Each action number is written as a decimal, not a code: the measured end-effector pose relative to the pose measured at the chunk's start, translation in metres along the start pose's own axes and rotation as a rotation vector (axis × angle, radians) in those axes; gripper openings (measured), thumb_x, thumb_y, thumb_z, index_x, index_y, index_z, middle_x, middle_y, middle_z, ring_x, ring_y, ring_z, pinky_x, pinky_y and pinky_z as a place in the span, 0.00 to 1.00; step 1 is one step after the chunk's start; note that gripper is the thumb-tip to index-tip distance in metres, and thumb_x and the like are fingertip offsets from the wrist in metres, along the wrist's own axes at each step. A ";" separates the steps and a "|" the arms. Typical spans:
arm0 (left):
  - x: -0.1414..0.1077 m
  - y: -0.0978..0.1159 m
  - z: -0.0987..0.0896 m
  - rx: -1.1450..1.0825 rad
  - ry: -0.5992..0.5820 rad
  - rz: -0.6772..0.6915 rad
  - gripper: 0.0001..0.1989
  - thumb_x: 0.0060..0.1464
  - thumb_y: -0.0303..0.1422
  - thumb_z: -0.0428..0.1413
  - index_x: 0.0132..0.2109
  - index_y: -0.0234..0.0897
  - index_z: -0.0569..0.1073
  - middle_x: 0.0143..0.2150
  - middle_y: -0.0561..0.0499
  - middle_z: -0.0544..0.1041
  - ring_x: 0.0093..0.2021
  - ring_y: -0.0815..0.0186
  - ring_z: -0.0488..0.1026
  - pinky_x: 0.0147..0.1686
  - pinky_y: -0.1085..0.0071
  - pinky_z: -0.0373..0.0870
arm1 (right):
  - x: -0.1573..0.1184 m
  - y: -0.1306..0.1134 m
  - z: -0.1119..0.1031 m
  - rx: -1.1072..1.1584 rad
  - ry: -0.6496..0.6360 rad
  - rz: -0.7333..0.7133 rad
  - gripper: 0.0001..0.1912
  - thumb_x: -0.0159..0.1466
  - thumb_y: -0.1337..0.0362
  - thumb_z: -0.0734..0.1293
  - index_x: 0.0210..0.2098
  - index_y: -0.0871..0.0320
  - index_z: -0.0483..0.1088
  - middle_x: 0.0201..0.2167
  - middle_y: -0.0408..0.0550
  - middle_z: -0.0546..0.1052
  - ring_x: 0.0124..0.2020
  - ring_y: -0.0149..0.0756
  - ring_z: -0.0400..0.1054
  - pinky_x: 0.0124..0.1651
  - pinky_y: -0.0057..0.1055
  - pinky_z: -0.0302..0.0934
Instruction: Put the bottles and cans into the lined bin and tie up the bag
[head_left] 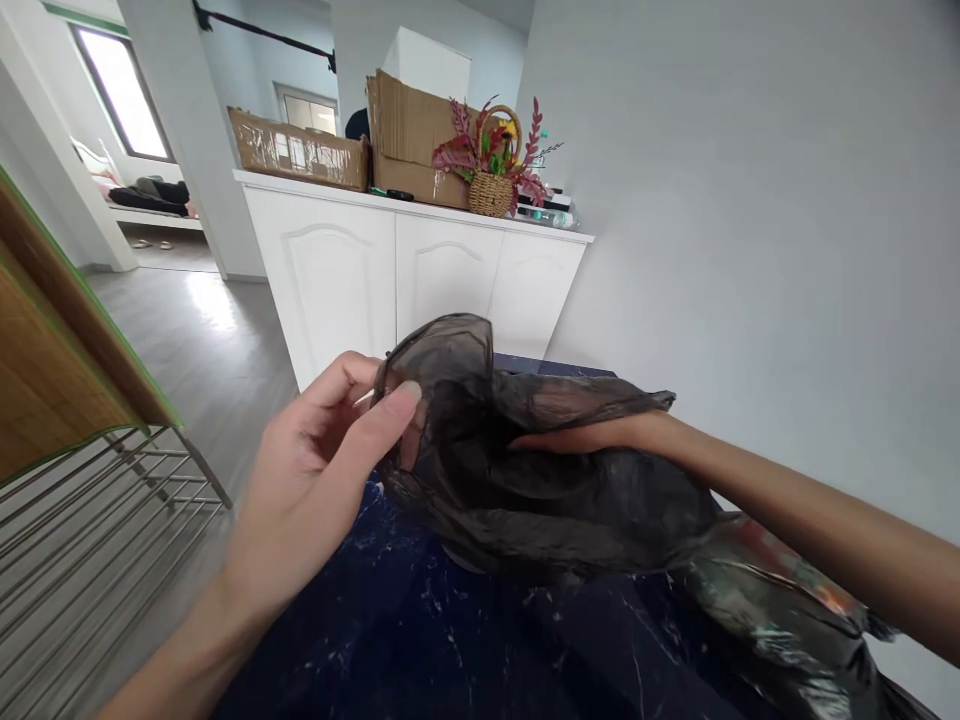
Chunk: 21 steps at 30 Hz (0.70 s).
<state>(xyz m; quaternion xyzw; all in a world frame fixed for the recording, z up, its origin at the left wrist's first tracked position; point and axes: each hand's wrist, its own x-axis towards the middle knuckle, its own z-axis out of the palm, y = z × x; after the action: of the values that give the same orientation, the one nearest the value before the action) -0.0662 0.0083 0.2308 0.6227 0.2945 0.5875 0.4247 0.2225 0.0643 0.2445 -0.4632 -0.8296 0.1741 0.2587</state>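
Observation:
A thin black plastic bag (540,520) is held up over a dark blue marbled tabletop (420,620), its mouth facing me. My left hand (322,450) pinches the bag's left rim between thumb and fingers; the fingertips show faintly through the film. From the right, my right hand (585,437) reaches inside the mouth. Its thumb is stretched out, and the other fingers are mostly covered by the film, apparently spread. Beneath my right forearm lies another dark, shiny bag-like bundle (780,600) with reddish and greenish patches; its contents cannot be made out.
A white cabinet (330,270) stands beyond the table, bearing cardboard boxes (300,150), a wicker flower basket (491,192) and clear bottles (551,217). On the left is a metal rack (157,480) beside a brown, green-edged panel (52,340). A grey wall (750,200) rises at right.

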 end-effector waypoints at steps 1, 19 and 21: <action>0.001 -0.001 -0.001 0.002 0.002 -0.003 0.12 0.69 0.39 0.62 0.37 0.42 0.71 0.32 0.56 0.73 0.33 0.68 0.68 0.34 0.71 0.64 | -0.002 -0.005 -0.008 0.047 -0.095 0.017 0.19 0.59 0.46 0.78 0.46 0.47 0.85 0.49 0.42 0.87 0.53 0.48 0.82 0.60 0.43 0.76; 0.054 -0.077 -0.009 0.049 0.258 -0.262 0.15 0.55 0.42 0.64 0.29 0.39 0.71 0.29 0.54 0.69 0.29 0.68 0.65 0.26 0.75 0.63 | -0.018 0.069 -0.011 0.798 0.313 0.398 0.13 0.72 0.55 0.71 0.47 0.59 0.80 0.58 0.60 0.82 0.62 0.48 0.77 0.73 0.48 0.65; 0.052 -0.094 -0.019 0.101 0.244 -0.314 0.17 0.54 0.46 0.65 0.29 0.39 0.71 0.28 0.55 0.69 0.29 0.67 0.65 0.27 0.74 0.64 | -0.021 0.071 -0.012 0.684 0.296 0.421 0.15 0.72 0.53 0.71 0.49 0.58 0.80 0.60 0.60 0.81 0.63 0.48 0.76 0.74 0.49 0.64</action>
<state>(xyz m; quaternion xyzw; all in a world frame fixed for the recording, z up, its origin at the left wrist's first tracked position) -0.0655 0.1008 0.1727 0.5138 0.4662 0.5699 0.4403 0.2870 0.0834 0.2105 -0.5300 -0.5653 0.4201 0.4723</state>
